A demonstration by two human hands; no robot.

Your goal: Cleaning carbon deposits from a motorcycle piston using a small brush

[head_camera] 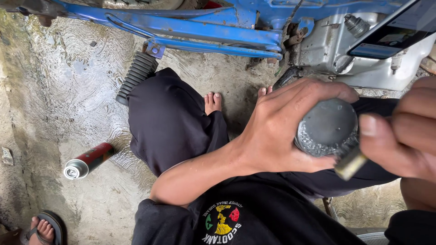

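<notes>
The left hand [281, 131] grips a grey metal cylinder [327, 129]; the right hand [402, 136] pinches a small brass piece [349, 165] against it. Below lies a wet, swirled concrete floor [77, 90], with a spray can [88, 160] beside a blue motorcycle frame [190, 27].

Left hand [281, 131] wrapped around a grey, rough-sided metal cylinder [327, 129], thumb under, fingers over the top. Right hand [402, 136] just beside, pinching a small brass-coloured tool [349, 165] against the cylinder's lower edge. Above the hands, blue motorcycle frame [190, 29] and silver engine casing [327, 45]. Far off beyond the left forearm, red spray can [88, 161] lying on wet concrete floor [68, 81].
</notes>
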